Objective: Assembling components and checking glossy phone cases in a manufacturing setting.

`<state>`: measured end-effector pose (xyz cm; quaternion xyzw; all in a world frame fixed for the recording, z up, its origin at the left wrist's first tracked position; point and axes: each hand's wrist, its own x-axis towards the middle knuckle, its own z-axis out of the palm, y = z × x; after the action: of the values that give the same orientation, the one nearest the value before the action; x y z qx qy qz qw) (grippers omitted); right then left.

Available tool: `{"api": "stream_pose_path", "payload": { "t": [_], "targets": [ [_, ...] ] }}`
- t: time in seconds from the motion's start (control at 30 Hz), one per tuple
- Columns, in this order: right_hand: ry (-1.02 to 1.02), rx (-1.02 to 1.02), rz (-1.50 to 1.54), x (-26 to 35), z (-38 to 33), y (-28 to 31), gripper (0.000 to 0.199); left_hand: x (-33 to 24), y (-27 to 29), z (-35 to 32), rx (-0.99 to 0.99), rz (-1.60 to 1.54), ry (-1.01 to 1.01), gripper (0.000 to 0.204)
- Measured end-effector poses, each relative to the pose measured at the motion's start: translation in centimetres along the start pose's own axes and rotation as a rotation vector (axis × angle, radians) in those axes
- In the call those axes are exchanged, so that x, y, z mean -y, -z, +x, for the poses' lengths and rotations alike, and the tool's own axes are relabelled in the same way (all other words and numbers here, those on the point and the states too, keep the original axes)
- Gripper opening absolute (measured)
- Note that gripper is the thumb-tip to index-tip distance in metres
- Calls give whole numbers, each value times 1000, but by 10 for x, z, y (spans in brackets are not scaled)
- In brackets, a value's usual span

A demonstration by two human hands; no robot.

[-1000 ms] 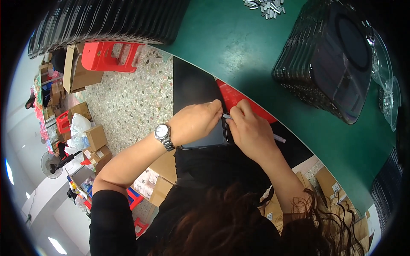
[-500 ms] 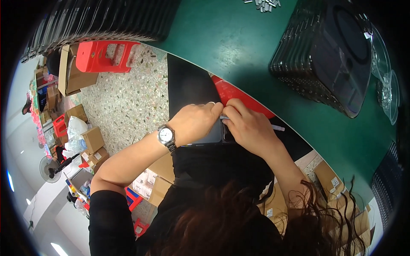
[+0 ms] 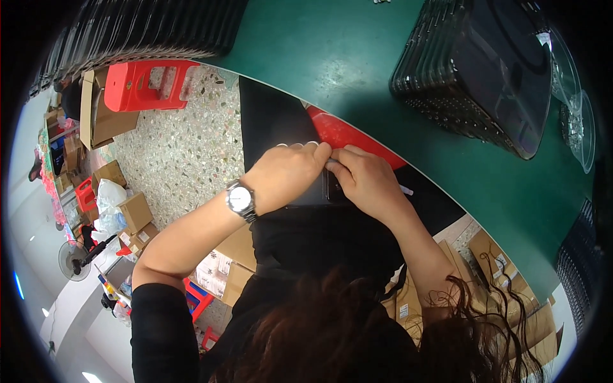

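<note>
A dark, flat phone case [image 3: 310,196] with a glossy corner lies over my lap, mostly covered by my hands. My left hand [image 3: 290,171], with a steel watch on its wrist, is closed over the case, fingers bent at its upper edge. Right beside it, my right hand [image 3: 367,179] is pinched shut on a small grey piece [image 3: 331,162], whose kind I cannot make out. The fingertips of both hands nearly meet there. A thin white stick end [image 3: 407,189] shows past the right hand; whether that hand holds it is hidden.
On the green table [image 3: 306,48] stands a stack of dark phone cases [image 3: 440,83], with clear plastic dishes [image 3: 578,127] beside it. Another long row of cases [image 3: 147,29] fills the far left. Under the table edge is a red stool seat [image 3: 348,134]; another red stool [image 3: 150,86] stands leftward.
The view has shifted slightly, so the table and stacks sit further left and higher. My hands remain together at the case; the right fingers have closed in nearer the left, covering more of the grey piece.
</note>
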<state>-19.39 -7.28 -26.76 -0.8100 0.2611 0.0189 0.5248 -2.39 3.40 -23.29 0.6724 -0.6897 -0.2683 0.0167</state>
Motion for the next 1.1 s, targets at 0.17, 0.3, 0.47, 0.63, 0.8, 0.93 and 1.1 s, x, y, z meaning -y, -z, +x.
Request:
{"api": "stream_pose_path", "payload": {
  "t": [0.17, 0.3, 0.47, 0.63, 0.8, 0.93, 1.1],
  "targets": [
    [348, -279, -57, 17, -17, 14, 21, -2, 82, -7, 124, -391, 55, 24],
    [615, -415, -90, 43, -17, 24, 34, 16, 101, -45, 389, -1058, 344, 48],
    [644, -487, 126, 60, -4, 10, 34, 4, 130, -90, 320, -969, 467, 60],
    [260, -361, 162, -30, 6, -10, 29, -31, 181, -118, 30, -924, 586, 78],
    [-372, -15, 850, -138, 11, -35, 36, -70, 219, -126, -247, -827, 519, 77],
    [-477, -24, 731, -153, 21, -38, 38, -91, 264, -120, -728, -620, 206, 66],
    [-463, -8, 673, -166, 26, -46, 32, -54, 338, -51, -793, 166, 509, 77]
  ]
}}
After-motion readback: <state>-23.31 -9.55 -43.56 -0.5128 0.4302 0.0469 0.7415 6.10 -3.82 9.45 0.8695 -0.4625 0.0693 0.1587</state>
